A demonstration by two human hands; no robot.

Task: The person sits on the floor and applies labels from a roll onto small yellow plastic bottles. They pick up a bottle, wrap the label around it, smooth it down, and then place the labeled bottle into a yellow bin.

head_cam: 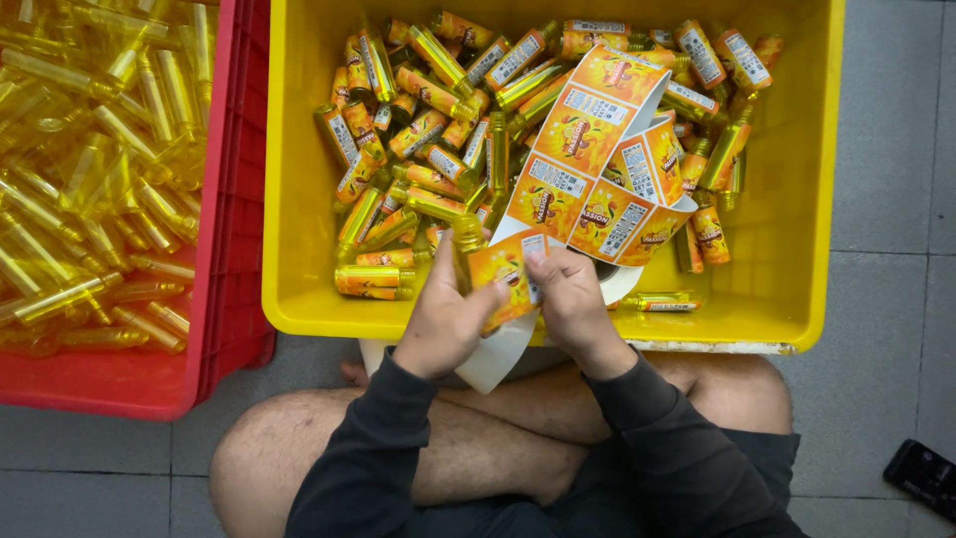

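My left hand (445, 321) grips a small yellow bottle (470, 242) by its body, with the cap end pointing away from me. My right hand (570, 299) presses an orange label (503, 269) onto that bottle with thumb and fingers. A strip of orange labels on white backing (583, 149) loops up from my hands over the yellow crate (299, 199). The backing's white tail (503, 359) hangs down over my crossed legs. The crate holds several labelled yellow bottles (428, 130).
A red crate (224, 299) on the left is full of several unlabelled yellow bottles (90, 179). The crates rest on a grey tiled floor (886, 199). A dark phone (924, 476) lies at lower right.
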